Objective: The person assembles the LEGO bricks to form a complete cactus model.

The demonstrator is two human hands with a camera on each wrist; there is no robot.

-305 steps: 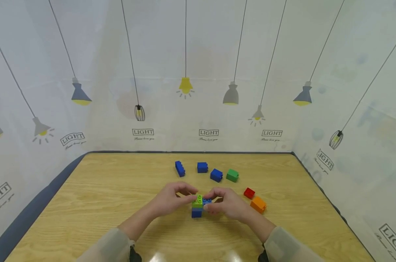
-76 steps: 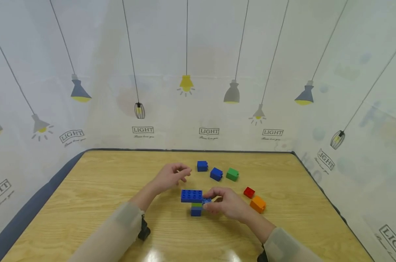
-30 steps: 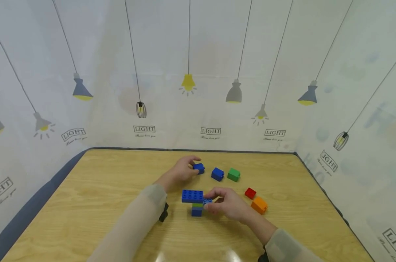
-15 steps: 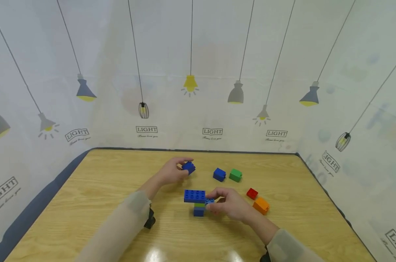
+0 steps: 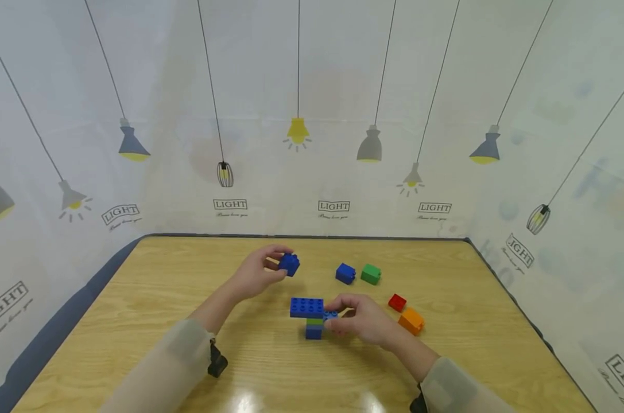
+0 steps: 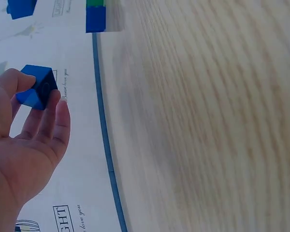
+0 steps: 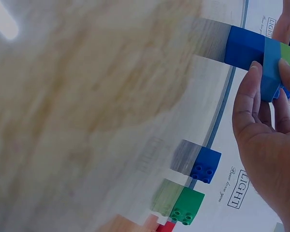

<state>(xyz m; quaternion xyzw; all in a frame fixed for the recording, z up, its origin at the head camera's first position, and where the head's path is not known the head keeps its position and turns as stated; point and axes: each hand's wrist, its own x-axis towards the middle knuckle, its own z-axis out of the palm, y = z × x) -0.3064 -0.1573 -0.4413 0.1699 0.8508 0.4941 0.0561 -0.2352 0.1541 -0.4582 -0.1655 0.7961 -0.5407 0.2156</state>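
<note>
My left hand (image 5: 257, 274) holds a blue toy brick (image 5: 289, 265) between thumb and fingers, raised off the table; the left wrist view shows the same blue brick (image 6: 36, 87) in the fingers. In front of me stands a small brick stack: a dark blue base (image 7: 245, 47), a light blue brick (image 7: 271, 72) jutting right, a lime green brick (image 7: 288, 52), and a long blue brick (image 5: 306, 307) on top, overhanging to the left. My right hand (image 5: 365, 321) pinches the jutting end of the light blue brick. Its fingers partly hide that end.
On the wooden table (image 5: 188, 287), a blue brick (image 5: 345, 273) and a green brick (image 5: 371, 274) lie behind the stack. A red brick (image 5: 396, 302) and an orange brick (image 5: 411, 321) lie to its right. A printed curtain (image 5: 270, 195) encloses the back and sides.
The long blue brick came onto the stack earlier. Since then my left hand has taken a blue brick from the back and carried it left and up. My right hand has stayed at the stack.
</note>
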